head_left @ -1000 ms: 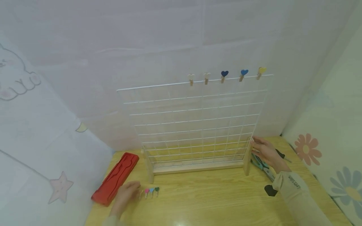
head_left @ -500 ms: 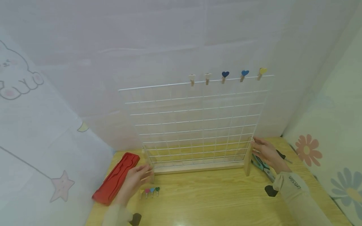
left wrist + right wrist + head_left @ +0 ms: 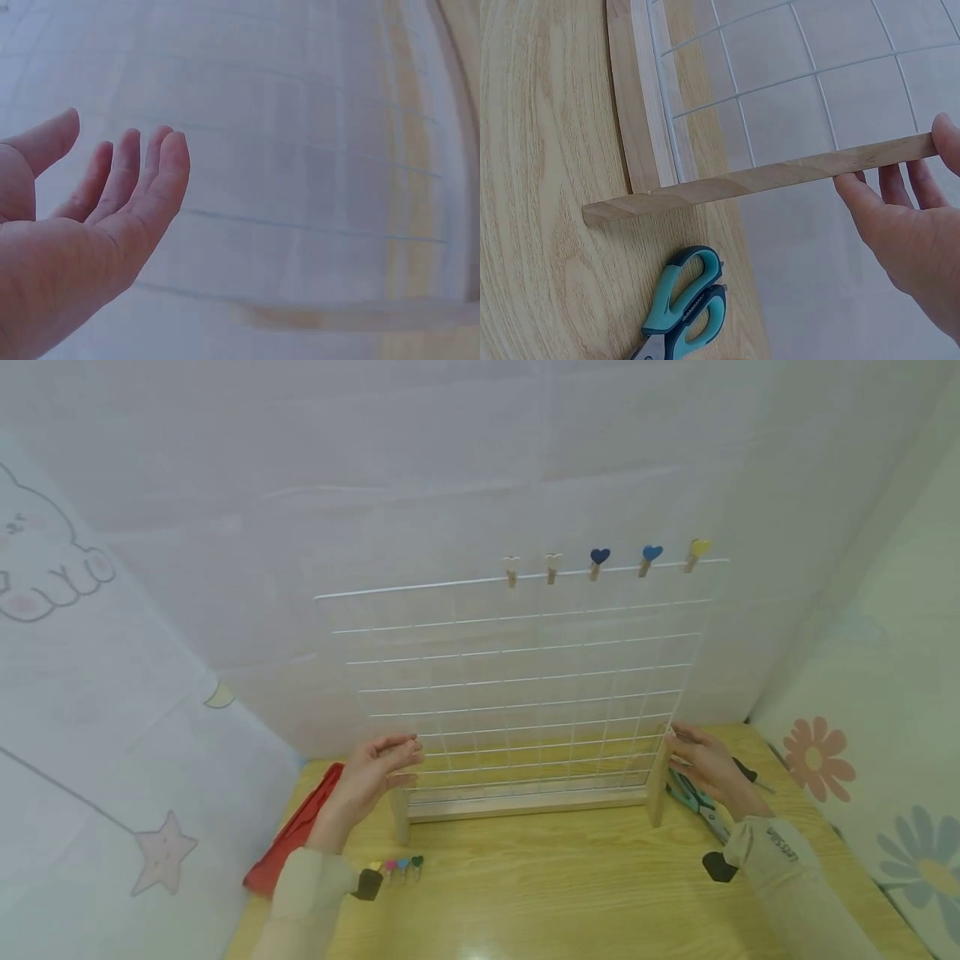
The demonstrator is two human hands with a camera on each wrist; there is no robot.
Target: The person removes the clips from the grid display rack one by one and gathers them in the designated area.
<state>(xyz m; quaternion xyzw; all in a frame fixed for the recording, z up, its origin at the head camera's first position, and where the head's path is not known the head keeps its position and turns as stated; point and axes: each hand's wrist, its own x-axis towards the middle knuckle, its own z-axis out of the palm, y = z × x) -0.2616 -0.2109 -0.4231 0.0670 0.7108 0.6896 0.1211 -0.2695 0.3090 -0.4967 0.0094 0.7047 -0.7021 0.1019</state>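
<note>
A white wire grid (image 3: 412, 589) stands upright in a wooden base (image 3: 525, 804). Several heart-topped mini clothespins (image 3: 598, 564) clip onto the right part of its top wire. My right hand (image 3: 705, 764) holds the right wooden post (image 3: 757, 180), thumb on one side and fingers on the other. At the left end, my left hand (image 3: 367, 781) is raised beside the left post (image 3: 400, 827), covering its upper part. In the left wrist view, the left hand's fingers (image 3: 174, 161) are loosely bent, with nothing between them and the thumb.
Teal-handled scissors (image 3: 682, 300) lie just outside the right post, near a dark-handled tool (image 3: 744, 768). A red case (image 3: 296, 835) lies on the left of the wooden table (image 3: 540, 893). Several more heart clothespins (image 3: 403, 865) line up in front of the left post.
My left hand has moved up and away from the loose clothespins, past the red case, to the grid's left post. The right hand has stayed on its post.
</note>
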